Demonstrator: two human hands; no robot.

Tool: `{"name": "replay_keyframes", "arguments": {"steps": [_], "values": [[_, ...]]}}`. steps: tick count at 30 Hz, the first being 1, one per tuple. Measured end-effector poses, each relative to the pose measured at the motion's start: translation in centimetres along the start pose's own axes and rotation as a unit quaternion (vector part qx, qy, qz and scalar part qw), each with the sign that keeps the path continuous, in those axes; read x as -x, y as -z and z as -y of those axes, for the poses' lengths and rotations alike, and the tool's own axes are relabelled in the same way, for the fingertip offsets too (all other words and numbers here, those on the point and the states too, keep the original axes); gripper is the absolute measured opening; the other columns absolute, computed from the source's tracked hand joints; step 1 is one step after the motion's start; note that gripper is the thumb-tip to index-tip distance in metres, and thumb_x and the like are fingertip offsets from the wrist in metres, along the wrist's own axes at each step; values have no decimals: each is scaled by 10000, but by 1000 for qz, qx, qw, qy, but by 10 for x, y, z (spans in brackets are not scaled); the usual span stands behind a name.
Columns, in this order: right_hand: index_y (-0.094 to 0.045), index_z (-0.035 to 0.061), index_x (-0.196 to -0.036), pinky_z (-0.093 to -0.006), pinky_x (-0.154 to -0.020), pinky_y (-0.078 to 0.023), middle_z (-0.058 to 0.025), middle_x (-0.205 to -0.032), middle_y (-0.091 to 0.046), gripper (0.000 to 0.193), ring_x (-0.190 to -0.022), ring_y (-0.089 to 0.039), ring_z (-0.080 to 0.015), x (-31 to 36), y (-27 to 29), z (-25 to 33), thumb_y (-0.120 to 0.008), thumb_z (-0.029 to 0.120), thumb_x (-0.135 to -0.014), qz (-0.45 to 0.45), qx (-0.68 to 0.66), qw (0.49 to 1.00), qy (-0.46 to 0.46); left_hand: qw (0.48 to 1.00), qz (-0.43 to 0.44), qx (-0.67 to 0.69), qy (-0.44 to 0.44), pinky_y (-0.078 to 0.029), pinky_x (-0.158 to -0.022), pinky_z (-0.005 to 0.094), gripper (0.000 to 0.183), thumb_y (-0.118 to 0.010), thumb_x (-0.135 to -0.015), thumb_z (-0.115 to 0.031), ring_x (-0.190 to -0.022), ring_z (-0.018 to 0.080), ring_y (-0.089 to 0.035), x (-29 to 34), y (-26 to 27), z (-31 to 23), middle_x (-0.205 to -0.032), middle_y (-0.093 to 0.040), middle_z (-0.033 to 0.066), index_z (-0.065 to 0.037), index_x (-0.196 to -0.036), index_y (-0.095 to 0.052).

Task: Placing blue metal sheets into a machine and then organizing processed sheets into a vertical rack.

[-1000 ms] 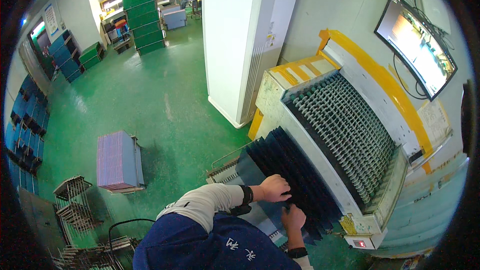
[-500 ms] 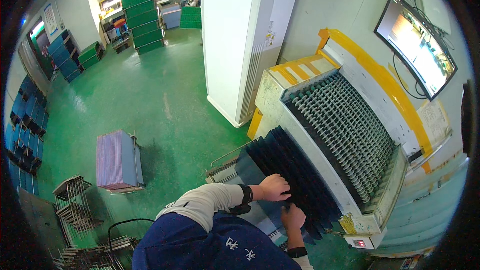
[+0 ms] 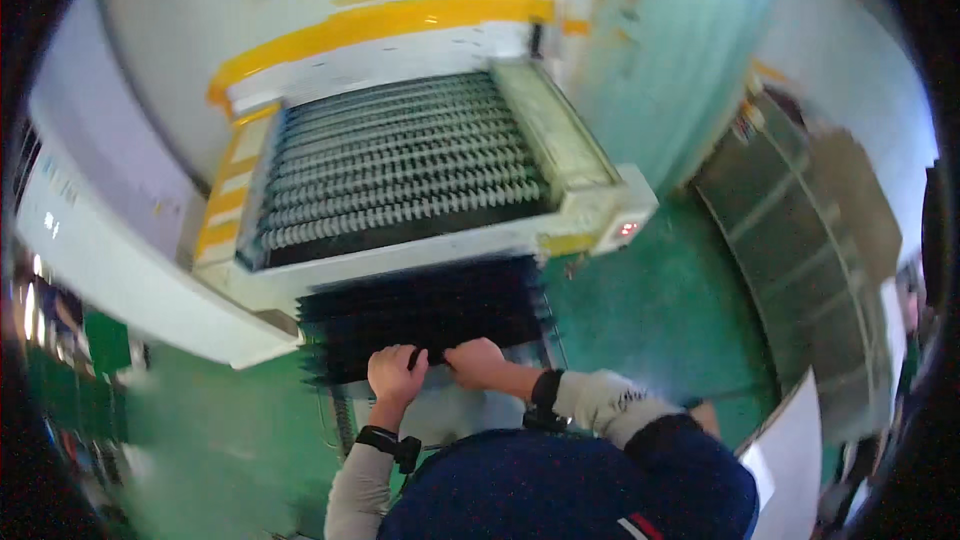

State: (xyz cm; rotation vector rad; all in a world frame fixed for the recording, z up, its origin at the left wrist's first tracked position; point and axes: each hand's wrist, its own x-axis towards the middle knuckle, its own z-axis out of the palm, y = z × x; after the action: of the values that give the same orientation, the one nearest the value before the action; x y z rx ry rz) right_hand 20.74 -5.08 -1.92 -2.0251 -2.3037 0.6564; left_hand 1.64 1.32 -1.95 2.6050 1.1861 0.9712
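Observation:
Several thin dark panels [image 3: 420,305] stand in a row, leaning in a rack [image 3: 343,422] in front of a roller machine. My left hand [image 3: 397,375] is at their near edge, its fingers curled over the edge of a dark panel. Close beside it on the right, my right hand [image 3: 478,362] is closed on the same near edge, thumb and fingers together. Only a small gap parts the two hands. The fingertips are partly lost against the dark panels, so how many panels they grip cannot be seen.
The conveyor machine [image 3: 590,202] with rows of rollers [image 3: 400,155] stands just beyond the panels. A tall white cabinet [image 3: 130,250] is at the left. Green floor [image 3: 640,310] lies to the right, where a large grey curved-looking unit [image 3: 790,270] stands. A screen hangs above.
My view has swung right, so the machine now lies straight ahead and the panels in front of me. Both hands stay at the panels' near edge.

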Motion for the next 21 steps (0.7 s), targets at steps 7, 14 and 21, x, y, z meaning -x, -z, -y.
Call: {"name": "replay_keyframes", "arguments": {"steps": [7, 14, 21], "values": [[-673, 83, -902, -479, -704, -544, -155, -833, -712, 184, -820, -704, -334, 12, 10, 4, -588, 225, -821, -17, -23, 1000, 2, 999, 36, 3, -29, -466, -647, 426, 196, -709, -821, -268, -725, 290, -632, -3, -3, -3, -776, -670, 81, -76, -806, -673], [-684, 65, -965, -470, -716, -543, -165, -856, -716, 230, -833, -706, -332, 7, 7, 9, -590, 226, -831, 12, -18, 1000, 9, 999, 33, 19, -32, -464, -653, 419, 195, -698, -838, -270, -730, 285, -629, 4, -4, 7, -780, -668, 72, -76, -826, -675], [-686, 59, -971, -466, -736, -540, -166, -870, -717, 237, -846, -705, -334, 8, 5, 8, -600, 224, -825, -12, -23, 1000, 14, 999, 35, 10, -34, -465, -653, 423, 199, -695, -844, -268, -724, 292, -628, 1, -3, 4, -780, -667, 79, -70, -832, -676]]}}
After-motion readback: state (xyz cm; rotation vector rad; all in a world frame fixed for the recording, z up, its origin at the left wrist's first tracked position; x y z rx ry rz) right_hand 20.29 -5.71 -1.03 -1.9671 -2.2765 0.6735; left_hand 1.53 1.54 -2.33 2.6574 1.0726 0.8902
